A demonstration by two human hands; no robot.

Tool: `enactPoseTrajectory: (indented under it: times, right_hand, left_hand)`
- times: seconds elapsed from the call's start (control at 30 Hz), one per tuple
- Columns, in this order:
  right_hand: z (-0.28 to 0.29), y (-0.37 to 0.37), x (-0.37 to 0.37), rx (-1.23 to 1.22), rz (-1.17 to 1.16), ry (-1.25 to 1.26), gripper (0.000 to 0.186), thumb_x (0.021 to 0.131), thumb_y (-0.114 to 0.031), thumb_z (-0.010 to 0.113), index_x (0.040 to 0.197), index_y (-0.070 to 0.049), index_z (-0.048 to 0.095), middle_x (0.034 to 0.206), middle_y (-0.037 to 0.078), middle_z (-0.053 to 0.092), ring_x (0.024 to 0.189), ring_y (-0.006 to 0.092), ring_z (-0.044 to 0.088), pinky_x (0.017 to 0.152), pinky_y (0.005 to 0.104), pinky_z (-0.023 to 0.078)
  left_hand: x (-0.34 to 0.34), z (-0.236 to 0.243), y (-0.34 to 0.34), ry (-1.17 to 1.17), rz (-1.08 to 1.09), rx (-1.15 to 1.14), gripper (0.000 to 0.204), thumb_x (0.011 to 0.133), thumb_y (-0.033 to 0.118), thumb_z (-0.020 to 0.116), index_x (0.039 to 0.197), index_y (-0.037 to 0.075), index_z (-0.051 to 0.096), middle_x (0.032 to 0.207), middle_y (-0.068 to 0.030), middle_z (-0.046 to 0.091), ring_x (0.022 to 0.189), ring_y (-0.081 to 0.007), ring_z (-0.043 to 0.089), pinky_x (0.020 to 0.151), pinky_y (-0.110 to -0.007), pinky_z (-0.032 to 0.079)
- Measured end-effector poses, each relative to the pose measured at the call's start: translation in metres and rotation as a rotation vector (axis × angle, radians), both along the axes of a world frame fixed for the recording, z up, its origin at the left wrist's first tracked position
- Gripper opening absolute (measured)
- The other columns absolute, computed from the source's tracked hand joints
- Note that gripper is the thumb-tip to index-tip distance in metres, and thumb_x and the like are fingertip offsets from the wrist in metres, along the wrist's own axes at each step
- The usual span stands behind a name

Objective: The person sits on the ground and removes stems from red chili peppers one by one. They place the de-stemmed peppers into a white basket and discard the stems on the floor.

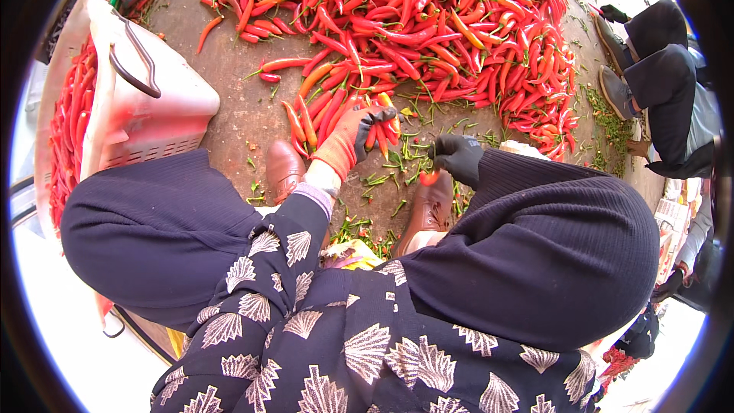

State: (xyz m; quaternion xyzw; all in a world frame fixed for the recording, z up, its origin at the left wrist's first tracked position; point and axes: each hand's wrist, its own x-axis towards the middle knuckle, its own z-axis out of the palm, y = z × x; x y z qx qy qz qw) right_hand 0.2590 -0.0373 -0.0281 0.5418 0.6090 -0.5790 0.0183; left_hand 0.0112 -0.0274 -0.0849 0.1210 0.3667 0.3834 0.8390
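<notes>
My left hand (350, 140), in an orange glove with dark-coated fingers, is closed around several chili peppers (384, 134), red with some orange. It hangs over the near edge of a big heap of red chili peppers (428, 23). To its right, above my brown shoe, my right hand (457, 157) wears a black glove and has its fingers curled. A red-orange chili pepper (429, 177) shows just under those fingertips, mostly hidden by the glove. Loose green stems (375, 181) litter the floor beneath and between both hands.
A white plastic crate (164, 80) with a dark handle stands at the left, holding red chilies (73, 122). My brown shoes (283, 168) flank the stems. At the right sits another person in dark trousers (665, 69), near more scattered stems (608, 126).
</notes>
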Motion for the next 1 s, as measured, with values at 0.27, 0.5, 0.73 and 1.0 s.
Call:
enactPoseTrajectory:
  times: [0.27,0.5,0.73,1.0]
  right_hand:
    - [0.037,0.013,0.081,0.724,-0.227,-0.391,0.025,0.081,-0.017,0.068,0.1,-0.001,0.064,0.089,0.013,0.068,0.087,0.0195,0.065,0.077,0.0348,0.05]
    - [0.04,-0.062,0.256,0.177,-0.093,-1.167,0.028,0.081,-0.021,0.069,0.1,-0.001,0.064,0.09,0.014,0.068,0.089,0.022,0.065,0.078,0.0364,0.05]
    - [0.007,-0.014,0.118,0.666,-0.34,-0.444,0.031,0.081,-0.024,0.07,0.101,-0.001,0.064,0.092,0.015,0.068,0.091,0.0246,0.066,0.079,0.038,0.05]
    - [-0.049,0.026,-0.044,0.7,-0.11,-0.718,0.045,0.082,-0.045,0.067,0.105,-0.005,0.063,0.095,0.016,0.068,0.092,0.036,0.066,0.081,0.0456,0.05]
  left_hand:
    - [0.0,-0.009,0.005,0.212,-0.115,-0.04,0.017,0.087,0.02,0.066,0.087,0.004,0.063,0.076,-0.0087,0.066,0.066,-0.0227,0.065,0.063,-0.032,0.052]
    - [0.005,-0.01,0.005,0.095,-0.136,0.021,0.018,0.087,0.02,0.067,0.084,0.003,0.064,0.073,-0.0091,0.065,0.063,-0.0229,0.064,0.06,-0.033,0.053]
    - [0.011,-0.002,-0.001,0.086,-0.078,0.016,0.017,0.086,0.02,0.066,0.082,0.003,0.065,0.071,-0.0091,0.066,0.058,-0.0207,0.064,0.052,-0.031,0.049]
    - [-0.002,-0.005,-0.003,0.152,-0.128,-0.002,0.017,0.088,0.019,0.064,0.088,0.002,0.064,0.077,-0.0092,0.067,0.069,-0.0204,0.065,0.066,-0.031,0.052]
